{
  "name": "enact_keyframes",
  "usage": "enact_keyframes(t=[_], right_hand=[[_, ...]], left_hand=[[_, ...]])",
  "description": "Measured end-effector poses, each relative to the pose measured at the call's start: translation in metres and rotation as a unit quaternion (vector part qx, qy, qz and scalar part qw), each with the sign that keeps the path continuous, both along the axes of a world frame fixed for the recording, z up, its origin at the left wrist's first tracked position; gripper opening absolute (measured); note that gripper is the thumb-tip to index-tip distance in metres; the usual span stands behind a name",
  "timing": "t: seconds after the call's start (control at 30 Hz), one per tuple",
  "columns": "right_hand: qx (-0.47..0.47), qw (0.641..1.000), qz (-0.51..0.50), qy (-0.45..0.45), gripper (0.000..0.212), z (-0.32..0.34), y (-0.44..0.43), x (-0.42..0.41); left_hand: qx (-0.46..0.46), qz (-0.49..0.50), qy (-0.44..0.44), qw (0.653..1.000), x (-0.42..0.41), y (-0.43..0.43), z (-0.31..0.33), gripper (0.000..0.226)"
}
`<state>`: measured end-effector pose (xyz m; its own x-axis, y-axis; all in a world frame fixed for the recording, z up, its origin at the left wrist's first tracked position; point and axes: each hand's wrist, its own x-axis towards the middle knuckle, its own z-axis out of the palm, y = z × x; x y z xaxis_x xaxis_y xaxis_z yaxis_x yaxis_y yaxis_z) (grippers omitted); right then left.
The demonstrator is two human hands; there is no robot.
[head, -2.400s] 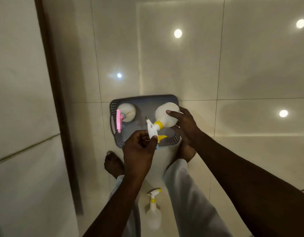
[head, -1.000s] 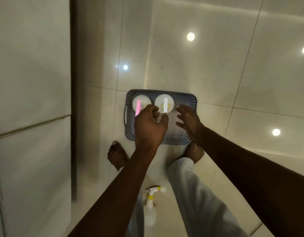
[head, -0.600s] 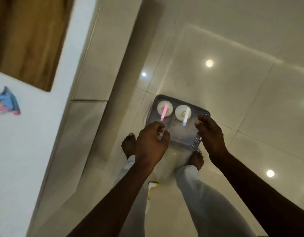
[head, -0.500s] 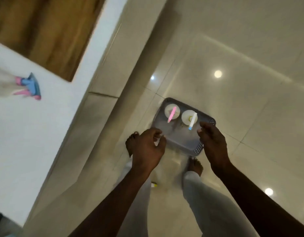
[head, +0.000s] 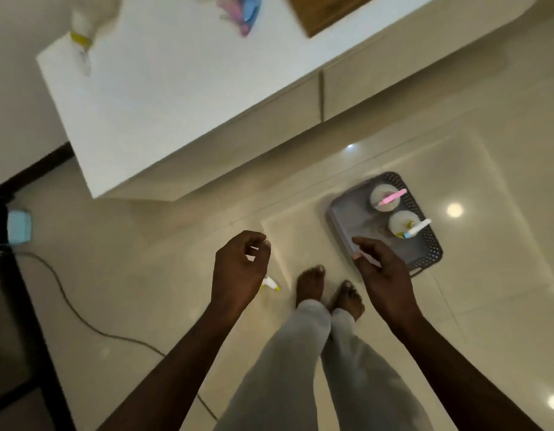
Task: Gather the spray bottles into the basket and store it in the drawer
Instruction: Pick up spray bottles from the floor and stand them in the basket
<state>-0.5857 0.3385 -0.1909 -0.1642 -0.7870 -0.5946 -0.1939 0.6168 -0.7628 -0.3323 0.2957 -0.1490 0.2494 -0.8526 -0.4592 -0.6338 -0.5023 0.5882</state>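
Note:
A grey perforated basket (head: 425, 250) sits on the tiled floor at the right. Two white spray bottles stand upright in it, one with a pink nozzle (head: 389, 199) and one with a white and blue nozzle (head: 408, 225). My right hand (head: 384, 278) hovers over the basket's near corner, fingers apart, holding nothing. My left hand (head: 238, 272) is loosely curled and empty, left of the basket. A yellow-trimmed bottle (head: 269, 284) lies on the floor, mostly hidden behind my left hand. On the white countertop are a blurred bottle with a yellow collar (head: 83, 35) and a pink and blue sprayer (head: 241, 10).
A white counter (head: 176, 98) with drawer fronts (head: 394, 70) below runs across the top. A cable (head: 83, 321) trails over the floor at the left, beside a dark frame and a light blue box (head: 19, 227). My bare feet (head: 328, 293) stand beside the basket.
The view has swung left, bringing the countertop and its bottles into sight. Both hands have come away from the basket, which now lies at the right with the two bottles standing in it.

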Motion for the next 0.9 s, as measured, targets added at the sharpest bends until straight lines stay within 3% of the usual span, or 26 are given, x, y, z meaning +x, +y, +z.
enact_keyframes(t=[0.3, 0.53, 0.8, 0.9], right_hand=[[0.074, 0.988, 0.135, -0.034, 0.028, -0.034, 0.029, 0.103], [0.113, 0.961, 0.251, 0.033, 0.031, -0.086, 0.063, 0.179], [0.073, 0.936, 0.339, 0.065, 0.032, -0.159, 0.079, 0.273], [0.101, 0.936, 0.330, 0.070, 0.038, -0.196, 0.082, 0.295]], left_hand=[[0.055, 0.237, -0.010, 0.970, 0.120, 0.116, -0.038, 0.015], [0.095, 0.383, 0.021, 0.919, 0.195, 0.204, -0.097, 0.009], [0.149, 0.453, 0.128, 0.870, 0.243, 0.263, -0.190, 0.028], [0.160, 0.497, 0.196, 0.830, 0.252, 0.265, -0.229, 0.035]])
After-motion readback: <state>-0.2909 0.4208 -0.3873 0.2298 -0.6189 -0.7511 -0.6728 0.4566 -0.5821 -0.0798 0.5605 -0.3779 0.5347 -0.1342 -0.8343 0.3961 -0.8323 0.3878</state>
